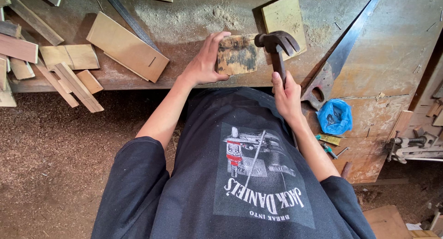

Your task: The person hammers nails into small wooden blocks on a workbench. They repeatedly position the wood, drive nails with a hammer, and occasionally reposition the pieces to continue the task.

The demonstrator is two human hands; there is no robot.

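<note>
My left hand (205, 61) grips the left edge of a small, dark-stained wooden block (236, 54) that rests near the front edge of the workbench (194, 22). My right hand (287, 97) is closed around the handle of a claw hammer (277, 43). The hammer's dark head sits just right of the block, against its upper right corner, with the claw pointing right.
A hand saw (344, 54) lies diagonally at the right of the bench. A pale board (284, 15) lies behind the block, with sawdust (207, 13) beside it. Wood offcuts (69, 63) and a flat board (127, 47) lie at the left. A blue plastic bag (334, 116) sits lower right.
</note>
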